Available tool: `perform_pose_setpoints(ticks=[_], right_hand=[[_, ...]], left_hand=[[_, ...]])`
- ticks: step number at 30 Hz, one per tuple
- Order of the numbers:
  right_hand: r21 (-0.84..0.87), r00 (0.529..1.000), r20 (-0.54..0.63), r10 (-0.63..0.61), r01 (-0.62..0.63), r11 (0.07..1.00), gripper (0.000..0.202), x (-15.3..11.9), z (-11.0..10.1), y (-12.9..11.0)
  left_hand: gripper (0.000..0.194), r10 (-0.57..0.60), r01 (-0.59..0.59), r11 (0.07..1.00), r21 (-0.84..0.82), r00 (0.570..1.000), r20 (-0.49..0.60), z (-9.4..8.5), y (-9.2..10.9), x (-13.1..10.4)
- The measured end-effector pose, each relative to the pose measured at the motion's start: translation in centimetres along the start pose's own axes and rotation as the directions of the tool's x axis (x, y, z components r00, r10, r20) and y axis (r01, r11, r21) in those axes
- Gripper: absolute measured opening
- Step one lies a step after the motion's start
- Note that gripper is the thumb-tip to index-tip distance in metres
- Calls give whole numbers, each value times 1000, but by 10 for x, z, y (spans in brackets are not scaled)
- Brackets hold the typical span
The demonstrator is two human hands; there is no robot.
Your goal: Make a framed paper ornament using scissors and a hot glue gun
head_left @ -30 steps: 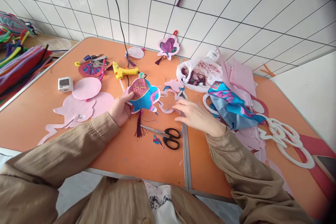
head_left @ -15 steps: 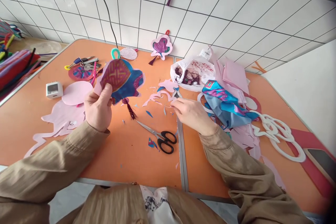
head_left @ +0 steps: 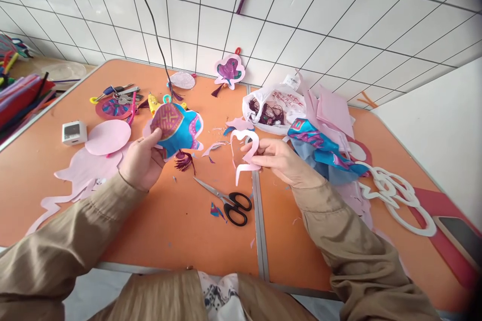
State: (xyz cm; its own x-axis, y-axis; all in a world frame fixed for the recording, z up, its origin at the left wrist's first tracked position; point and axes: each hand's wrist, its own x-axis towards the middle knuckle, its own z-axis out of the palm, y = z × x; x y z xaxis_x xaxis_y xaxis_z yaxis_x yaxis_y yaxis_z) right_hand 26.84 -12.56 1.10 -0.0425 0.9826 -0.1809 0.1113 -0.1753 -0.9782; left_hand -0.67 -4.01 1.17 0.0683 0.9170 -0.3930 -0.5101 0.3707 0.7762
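My left hand (head_left: 145, 160) pinches the edge of a blue and purple fabric ornament (head_left: 176, 130) with a pink border, a green loop at its top and a dark red tassel (head_left: 184, 161) under it. Between the fingers of my right hand (head_left: 280, 160) is a curved pink offcut (head_left: 253, 146), held above the table. Black-handled scissors (head_left: 226, 200) lie partly open below and between both hands. Small blue and pink scraps (head_left: 216, 210) are scattered around them.
A white plastic bag (head_left: 259, 110) with dark red cords stands behind my right hand, beside blue cloth (head_left: 320, 145). White rings (head_left: 399, 190) and a phone (head_left: 457, 233) lie right. At left are pink sheets (head_left: 90, 165), a white charger (head_left: 74, 132) and keys (head_left: 120, 95).
My right hand has lifted the pink offcut off the table. The ornament in my left hand has tilted and lowered slightly, and a yellow object shows behind it.
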Motion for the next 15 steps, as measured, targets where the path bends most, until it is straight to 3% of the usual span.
perform_pose_setpoints(ticks=[7, 9, 12, 15], right_hand=[[-50, 990, 139, -20, 27, 998, 29, -14, 13, -22], [-48, 978, 195, -76, 87, 995, 28, -18, 25, -35], [37, 940, 268, -210, 207, 978, 29, -18, 47, -54], [106, 910, 248, -333, 316, 943, 31, -7, 62, -61]], left_hand=[[23, -131, 134, 988, -72, 990, 53, 9, -15, -14], [26, -187, 190, 978, -80, 981, 49, 15, -19, -20], [27, -224, 236, 968, -90, 966, 127, 19, -26, -27], [31, -269, 298, 950, -89, 932, 241, 16, -32, -30]])
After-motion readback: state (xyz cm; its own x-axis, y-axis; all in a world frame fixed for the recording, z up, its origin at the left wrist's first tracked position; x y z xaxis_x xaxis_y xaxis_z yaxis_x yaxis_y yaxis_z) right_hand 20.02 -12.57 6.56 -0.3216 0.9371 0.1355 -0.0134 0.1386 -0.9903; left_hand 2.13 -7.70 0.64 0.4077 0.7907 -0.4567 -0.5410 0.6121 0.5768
